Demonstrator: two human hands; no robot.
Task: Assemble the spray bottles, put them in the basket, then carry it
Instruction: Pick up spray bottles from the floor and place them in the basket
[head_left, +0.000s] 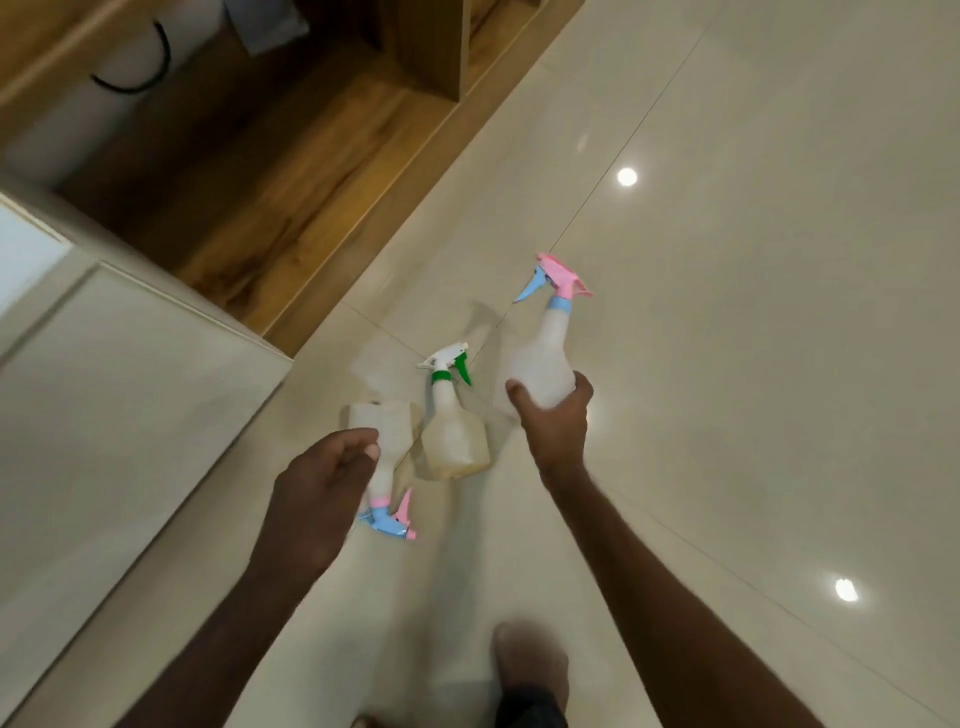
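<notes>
Translucent plastic everywhere on my feed: three spray bottles, all w/ trigger heads screwed on. My right hand (553, 415) is wrapped around the base of the pink-headed bottle (545, 353), fingers closed on it, thumb on the near side; it's lifted off the floor, pink nozzle and blue trigger pointing away from me. Can't tell any liquid inside, body looks cloudy white.

My left hand (322, 493) curls loosely round the neck of the blue-headed bottle (382, 431), fingers half closed, thumb tip touching the plastic; whether it's a firm grip I can't tell bc of blur. That bottle points head toward me, blue nozzle and pink trigger nearest my legs.

Between the two sits the green-trigger bottle (452, 426), on the glossy cream floor tiles (753, 312), untouched, yellowish tint low in its body.

Upper left, a wooden shelf unit (291, 171) holds a white bag w/ black handle (119, 78). No basket in view.
</notes>
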